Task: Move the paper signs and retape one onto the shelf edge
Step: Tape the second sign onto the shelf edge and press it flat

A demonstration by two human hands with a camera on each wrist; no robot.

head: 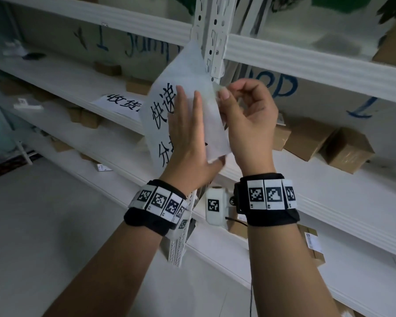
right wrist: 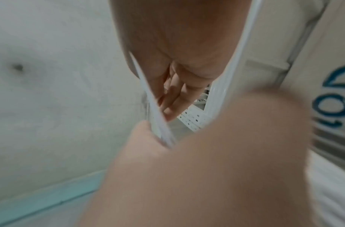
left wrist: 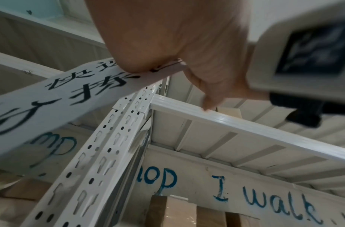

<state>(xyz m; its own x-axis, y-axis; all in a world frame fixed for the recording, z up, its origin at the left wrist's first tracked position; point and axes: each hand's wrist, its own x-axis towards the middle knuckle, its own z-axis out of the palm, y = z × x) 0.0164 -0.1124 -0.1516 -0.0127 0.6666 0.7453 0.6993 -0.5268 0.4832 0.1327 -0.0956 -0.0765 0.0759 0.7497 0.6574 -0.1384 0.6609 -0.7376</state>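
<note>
Hands (head: pixel 215 133): two; paper signs (head: pixel 183 106): two

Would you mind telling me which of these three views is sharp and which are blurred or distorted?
Head view: sharpest; the held paper sign is legible, shelf edges bow from the wide lens, light is dim. Left wrist view: the wall writing is crisp, but the left hand and sign smear. Right wrist view: worst; the right hand is a soft blur filling the foreground.
</note>
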